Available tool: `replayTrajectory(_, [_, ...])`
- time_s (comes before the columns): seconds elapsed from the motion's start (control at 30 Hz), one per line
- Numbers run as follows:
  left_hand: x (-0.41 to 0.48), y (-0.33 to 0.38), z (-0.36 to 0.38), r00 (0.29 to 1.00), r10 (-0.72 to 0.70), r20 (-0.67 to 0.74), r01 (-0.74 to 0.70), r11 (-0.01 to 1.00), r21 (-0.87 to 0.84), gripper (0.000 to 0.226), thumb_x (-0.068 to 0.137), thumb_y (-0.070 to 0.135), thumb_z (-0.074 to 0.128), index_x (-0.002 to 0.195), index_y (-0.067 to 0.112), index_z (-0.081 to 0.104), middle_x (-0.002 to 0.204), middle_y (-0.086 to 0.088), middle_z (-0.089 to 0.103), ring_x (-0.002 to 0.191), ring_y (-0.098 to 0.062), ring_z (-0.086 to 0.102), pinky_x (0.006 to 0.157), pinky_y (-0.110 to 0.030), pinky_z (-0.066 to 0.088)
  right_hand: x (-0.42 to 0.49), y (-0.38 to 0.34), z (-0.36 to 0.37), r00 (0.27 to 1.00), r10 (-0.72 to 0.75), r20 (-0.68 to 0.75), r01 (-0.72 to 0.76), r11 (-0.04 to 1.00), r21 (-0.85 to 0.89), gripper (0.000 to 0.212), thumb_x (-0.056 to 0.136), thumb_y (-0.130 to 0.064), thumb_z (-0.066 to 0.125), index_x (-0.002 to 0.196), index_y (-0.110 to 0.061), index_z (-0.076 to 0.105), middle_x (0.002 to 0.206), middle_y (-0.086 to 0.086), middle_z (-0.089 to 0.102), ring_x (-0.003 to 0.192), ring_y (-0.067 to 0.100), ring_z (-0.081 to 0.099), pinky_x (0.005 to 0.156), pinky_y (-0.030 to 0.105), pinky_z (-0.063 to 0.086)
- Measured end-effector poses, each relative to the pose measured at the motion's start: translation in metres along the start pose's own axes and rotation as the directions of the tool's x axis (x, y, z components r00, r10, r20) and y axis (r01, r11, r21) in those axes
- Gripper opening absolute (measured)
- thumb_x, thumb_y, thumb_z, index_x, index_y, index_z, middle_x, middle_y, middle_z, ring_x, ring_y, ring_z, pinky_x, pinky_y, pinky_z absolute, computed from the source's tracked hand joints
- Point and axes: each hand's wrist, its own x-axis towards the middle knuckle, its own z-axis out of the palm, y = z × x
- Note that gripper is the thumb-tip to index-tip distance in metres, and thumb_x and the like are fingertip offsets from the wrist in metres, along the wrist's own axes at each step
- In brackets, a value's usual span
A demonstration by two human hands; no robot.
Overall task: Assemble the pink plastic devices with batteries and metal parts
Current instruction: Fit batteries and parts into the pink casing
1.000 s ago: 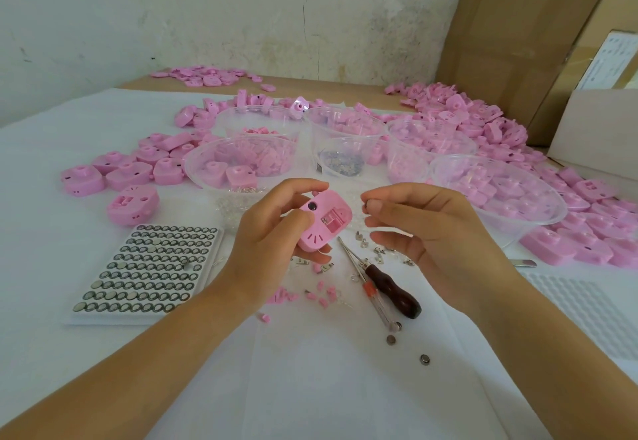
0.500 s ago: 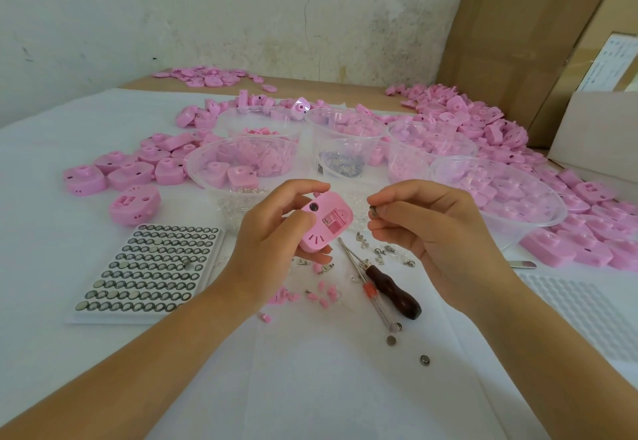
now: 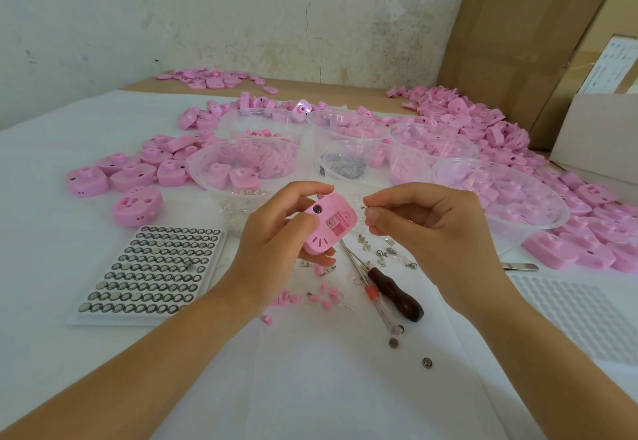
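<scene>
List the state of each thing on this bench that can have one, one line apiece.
left hand, grips the pink device.
pink device, held off the table, tilted, compartment uncovered.
right hand, pinches a small metal part.
metal part, beside the device, not yet inserted.
battery tray, lying flat, nearly full.
screwdriver, lying loose, untouched.
clear bowl, upright, holding pink parts.

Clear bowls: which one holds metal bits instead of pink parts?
The small centre bowl, just beyond the pink device in the left hand; it shows greyish silver pieces, the others pink plastic.
</scene>
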Motion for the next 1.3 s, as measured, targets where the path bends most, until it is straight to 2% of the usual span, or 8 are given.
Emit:
replayTrajectory(0.17, [0.0,-0.003,0.001,0.998,0.033,0.045,-0.035,0.999,0.031,0.034,0.076,0.014,0.053,0.103,0.032,0.062,0.098,0.001,0.065,0.079,-0.022,0.071,0.058,-0.027,0.056,-0.001,0.001,0.001,1.0,-0.024,0.018,0.024,1.0,-0.001,0.027,0.076,0.0,0.07,0.067,-0.026,0.072,0.067,-0.003,0.072,0.06,0.014,0.068,0.062,0.022,0.056])
replayTrajectory(0.33, [0.0,-0.005,0.004,0.995,0.072,0.074,-0.075,0.997,0.031,0.039,0.073,0.011,0.06,0.094,0.043,0.061,0.096,0.015,0.062,0.087,-0.018,0.069,0.064,-0.034,0.058,-0.002,0.003,0.003,0.999,-0.046,0.016,0.046,0.999,0.0,0.022,0.08,0.003,0.066,0.073,-0.019,0.067,0.068,-0.003,0.071,0.058,0.012,0.067,0.06,0.017,0.054])
replayTrajectory(0.43, [0.0,-0.005,0.004,0.994,0.082,0.077,-0.084,0.996,0.025,0.04,0.072,0.011,0.063,0.093,0.045,0.059,0.099,0.015,0.059,0.089,-0.018,0.068,0.065,-0.035,0.059,-0.001,0.005,0.004,1.0,-0.018,0.019,0.018,1.0,0.024,0.021,0.082,0.003,0.064,0.074,-0.017,0.066,0.065,-0.001,0.069,0.056,0.01,0.064,0.059,0.016,0.052])
replayTrajectory(0.63, [-0.001,-0.006,0.005,0.993,0.079,0.089,-0.078,0.997,-0.012,0.039,0.071,0.013,0.068,0.096,0.041,0.058,0.103,0.011,0.059,0.091,-0.018,0.068,0.064,-0.031,0.058,0.0,0.009,0.007,0.999,0.029,0.013,-0.03,0.999,0.012,0.022,0.084,-0.001,0.063,0.073,-0.021,0.067,0.061,-0.009,0.064,0.054,0.002,0.054,0.056,0.012,0.046])
replayTrajectory(1.03, [-0.001,-0.009,0.007,0.992,0.071,0.104,-0.073,0.997,0.016,0.04,0.071,0.018,0.075,0.099,0.039,0.058,0.101,0.013,0.059,0.089,-0.016,0.068,0.064,-0.034,0.059,-0.003,0.015,0.015,0.998,-0.047,-0.029,0.044,0.992,-0.115,0.028,0.083,-0.005,0.063,0.072,-0.031,0.064,0.067,-0.02,0.065,0.057,-0.004,0.056,0.056,0.008,0.042])
replayTrajectory(1.13, [-0.002,-0.008,0.008,0.993,0.067,0.101,-0.068,0.998,0.005,0.039,0.07,0.017,0.074,0.1,0.037,0.058,0.101,0.013,0.059,0.089,-0.016,0.068,0.064,-0.034,0.059,-0.006,0.017,0.017,0.989,-0.137,-0.047,0.123,0.966,-0.229,0.024,0.084,-0.007,0.063,0.075,-0.03,0.061,0.07,-0.014,0.064,0.064,-0.001,0.056,0.058,0.009,0.043])
replayTrajectory(1.23, [-0.002,-0.008,0.008,0.994,0.042,0.097,-0.038,0.998,-0.043,0.037,0.07,0.014,0.073,0.098,0.034,0.06,0.104,0.008,0.059,0.088,-0.016,0.069,0.063,-0.031,0.058,-0.008,0.019,0.02,0.953,-0.299,-0.045,0.258,0.88,-0.398,0.016,0.083,-0.005,0.064,0.08,-0.02,0.063,0.075,-0.011,0.063,0.072,0.005,0.055,0.062,0.014,0.045])
replayTrajectory(1.3, [-0.002,-0.007,0.007,0.996,0.022,0.088,-0.016,0.998,-0.067,0.035,0.069,0.013,0.072,0.095,0.033,0.062,0.106,0.003,0.06,0.086,-0.017,0.069,0.062,-0.029,0.058,-0.009,0.019,0.019,0.934,-0.356,-0.024,0.311,0.844,-0.436,0.009,0.081,-0.004,0.064,0.081,-0.012,0.067,0.074,-0.005,0.063,0.073,0.007,0.055,0.062,0.014,0.046])
